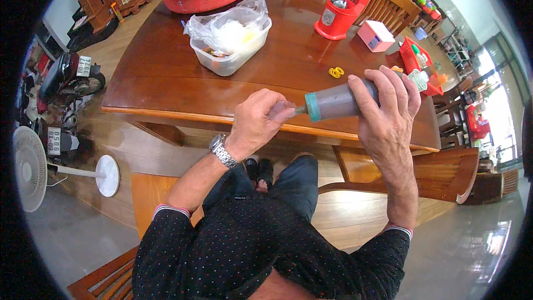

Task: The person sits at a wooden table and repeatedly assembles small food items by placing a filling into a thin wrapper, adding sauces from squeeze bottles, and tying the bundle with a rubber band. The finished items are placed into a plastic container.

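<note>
My right hand (388, 111) is wrapped around a squeeze bottle (338, 101) with dark contents and a teal collar. The bottle lies nearly level above the table's near edge, its nozzle toward the left. At that nozzle, my left hand (256, 122), with a metal watch on its wrist, pinches what looks like a small clear plastic bag (283, 110). The fingers cover much of it. Beyond the bottle, a few yellow rubber bands (336, 72) rest on the table. A clear plastic tub (230, 62) holding thin plastic bags (227, 29) stands past my left hand.
On the wooden table (166, 78) are a red basin (205, 3) of chopsticks, a red utensil holder (333, 28), a pinkish box (376, 36) and a red basket (411, 55) of bottles. A wooden chair (438, 175) stands right; a white fan (30, 166) and motorbikes (66, 78) are left.
</note>
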The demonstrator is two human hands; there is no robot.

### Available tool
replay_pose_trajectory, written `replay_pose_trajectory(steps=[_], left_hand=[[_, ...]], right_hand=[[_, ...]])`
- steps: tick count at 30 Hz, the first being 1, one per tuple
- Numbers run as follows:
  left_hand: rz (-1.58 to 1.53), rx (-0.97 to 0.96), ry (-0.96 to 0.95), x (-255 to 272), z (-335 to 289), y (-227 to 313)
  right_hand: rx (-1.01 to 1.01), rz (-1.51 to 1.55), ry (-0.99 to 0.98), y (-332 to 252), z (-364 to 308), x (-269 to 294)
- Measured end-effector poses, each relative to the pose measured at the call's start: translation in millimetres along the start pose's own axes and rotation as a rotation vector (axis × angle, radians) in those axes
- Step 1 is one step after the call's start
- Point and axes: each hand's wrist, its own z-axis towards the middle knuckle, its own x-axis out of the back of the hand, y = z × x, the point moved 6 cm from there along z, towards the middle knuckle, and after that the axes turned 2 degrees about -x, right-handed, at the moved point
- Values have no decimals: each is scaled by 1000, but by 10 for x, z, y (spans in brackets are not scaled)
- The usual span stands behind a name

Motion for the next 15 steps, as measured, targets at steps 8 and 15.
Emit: replay_pose_trajectory(steps=[8,15], left_hand=[[-9,-20,-61,-129,-7,23],[-44,45,-112,-199,4,40]], right_hand=[[107,-120,-69,-113,78,-4],[145,-158,-121,-204,176,27]])
